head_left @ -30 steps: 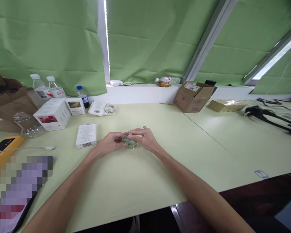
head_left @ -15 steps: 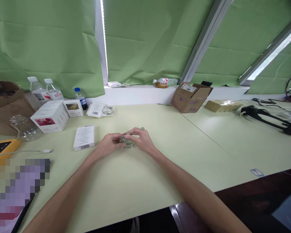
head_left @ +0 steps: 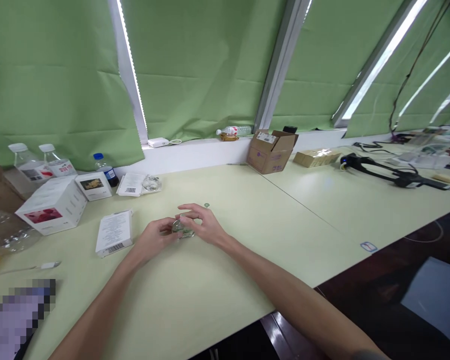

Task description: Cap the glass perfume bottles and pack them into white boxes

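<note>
- The left hand [head_left: 152,242] is curved in, thumb and fingers a little apart and closed on the near-left side of a small clear vessel [head_left: 186,232].
- The right hand [head_left: 207,227] arches over the vessel's right side, index finger stretched out above it and thumb tip at its upper part; whether these fingers grip or merely touch cannot be told.
- The vessel sits low between both hands, at or just above the table [head_left: 165,305]; its underside is too small to judge.
- A likely risk is slipping: the wall looks smooth and glassy, so a light left hold could let it turn or tip if the right thumb pushes sideways.
- A small round greenish disc [head_left: 207,205] lies just beyond the right knuckles; a careless sweep of that hand might knock it away.
- The vessel looks rounded and transparent, the tabletop flat, pale and faintly glossy.
- Leftward lies a flat white carton [head_left: 114,233], crisp-edged and printed.
- Farther off stands a matt brown cardboard box [head_left: 268,156], flaps open.
</note>
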A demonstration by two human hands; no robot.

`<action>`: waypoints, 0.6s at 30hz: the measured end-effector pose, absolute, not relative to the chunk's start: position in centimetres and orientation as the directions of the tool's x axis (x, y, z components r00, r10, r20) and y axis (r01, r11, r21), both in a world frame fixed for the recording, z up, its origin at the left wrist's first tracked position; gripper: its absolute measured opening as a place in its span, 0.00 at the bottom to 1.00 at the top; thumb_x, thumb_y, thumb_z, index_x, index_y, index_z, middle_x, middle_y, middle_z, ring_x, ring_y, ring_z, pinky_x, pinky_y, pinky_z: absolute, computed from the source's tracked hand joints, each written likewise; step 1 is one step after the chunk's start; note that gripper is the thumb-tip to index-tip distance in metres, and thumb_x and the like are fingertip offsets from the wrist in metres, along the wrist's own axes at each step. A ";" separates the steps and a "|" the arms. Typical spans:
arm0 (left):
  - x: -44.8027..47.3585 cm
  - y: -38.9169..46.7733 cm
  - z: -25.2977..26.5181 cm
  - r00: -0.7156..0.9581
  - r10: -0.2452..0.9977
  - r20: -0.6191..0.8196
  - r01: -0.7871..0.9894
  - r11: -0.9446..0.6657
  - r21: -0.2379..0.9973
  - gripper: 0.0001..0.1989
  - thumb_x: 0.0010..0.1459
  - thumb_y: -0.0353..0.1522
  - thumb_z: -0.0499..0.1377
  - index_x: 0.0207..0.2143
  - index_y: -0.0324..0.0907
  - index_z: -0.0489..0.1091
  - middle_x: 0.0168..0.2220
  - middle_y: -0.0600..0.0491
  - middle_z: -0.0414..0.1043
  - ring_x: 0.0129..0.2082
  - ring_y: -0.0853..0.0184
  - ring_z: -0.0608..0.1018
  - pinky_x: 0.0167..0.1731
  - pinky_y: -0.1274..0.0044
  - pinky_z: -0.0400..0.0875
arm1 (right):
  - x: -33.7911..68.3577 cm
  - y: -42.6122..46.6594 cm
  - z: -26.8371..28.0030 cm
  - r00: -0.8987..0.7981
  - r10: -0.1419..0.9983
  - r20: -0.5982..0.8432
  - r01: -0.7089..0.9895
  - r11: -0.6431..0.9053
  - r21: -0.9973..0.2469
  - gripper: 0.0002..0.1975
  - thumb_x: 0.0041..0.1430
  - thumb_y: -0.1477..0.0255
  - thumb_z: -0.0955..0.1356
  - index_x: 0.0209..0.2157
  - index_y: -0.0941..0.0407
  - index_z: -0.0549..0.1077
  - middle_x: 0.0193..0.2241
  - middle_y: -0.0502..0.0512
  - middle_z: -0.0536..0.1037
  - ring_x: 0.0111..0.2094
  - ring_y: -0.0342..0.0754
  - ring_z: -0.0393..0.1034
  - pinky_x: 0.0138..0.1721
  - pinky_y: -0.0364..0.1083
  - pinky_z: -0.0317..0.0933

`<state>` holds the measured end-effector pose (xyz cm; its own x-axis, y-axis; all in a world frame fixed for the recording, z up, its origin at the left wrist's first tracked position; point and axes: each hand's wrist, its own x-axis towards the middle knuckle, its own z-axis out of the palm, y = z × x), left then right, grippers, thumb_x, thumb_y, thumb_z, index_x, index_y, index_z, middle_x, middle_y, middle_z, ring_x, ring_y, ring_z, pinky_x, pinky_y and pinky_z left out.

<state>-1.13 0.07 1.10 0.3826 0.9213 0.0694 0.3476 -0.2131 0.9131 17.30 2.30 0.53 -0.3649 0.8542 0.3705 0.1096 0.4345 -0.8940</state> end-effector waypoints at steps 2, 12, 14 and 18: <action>-1.1 0.1 1.1 0.372 0.926 0.072 0.359 -0.215 0.908 0.15 0.53 0.40 0.57 0.39 0.41 0.71 0.36 0.51 0.74 0.37 0.63 0.75 0.39 0.72 0.69 | 17.3 2.3 0.7 -0.354 0.848 0.394 0.102 0.454 -0.885 0.13 0.58 0.63 0.65 0.41 0.54 0.74 0.37 0.55 0.78 0.41 0.47 0.73 0.43 0.46 0.66; -1.2 0.3 0.8 0.344 0.935 0.086 0.374 -0.221 0.901 0.16 0.52 0.40 0.59 0.42 0.42 0.72 0.39 0.50 0.75 0.39 0.61 0.76 0.42 0.70 0.69 | 17.5 2.8 0.8 -0.273 0.871 0.408 0.099 0.447 -0.889 0.17 0.59 0.61 0.64 0.47 0.53 0.71 0.45 0.57 0.77 0.44 0.47 0.72 0.45 0.48 0.65; -1.2 0.4 0.6 0.343 0.935 0.089 0.362 -0.219 0.906 0.18 0.52 0.40 0.59 0.43 0.42 0.72 0.42 0.49 0.75 0.41 0.61 0.76 0.45 0.70 0.69 | 18.4 4.0 0.6 -0.148 0.879 0.453 0.149 0.473 -0.868 0.16 0.60 0.62 0.62 0.46 0.55 0.71 0.43 0.58 0.77 0.42 0.47 0.72 0.43 0.47 0.66; -1.2 0.4 0.4 0.332 0.940 0.075 0.376 -0.205 0.904 0.20 0.51 0.41 0.60 0.44 0.42 0.71 0.43 0.49 0.75 0.41 0.61 0.76 0.45 0.71 0.69 | 21.3 6.8 -0.1 0.070 0.909 0.411 0.485 0.329 -0.810 0.17 0.61 0.64 0.58 0.44 0.56 0.71 0.36 0.56 0.78 0.33 0.45 0.71 0.35 0.45 0.65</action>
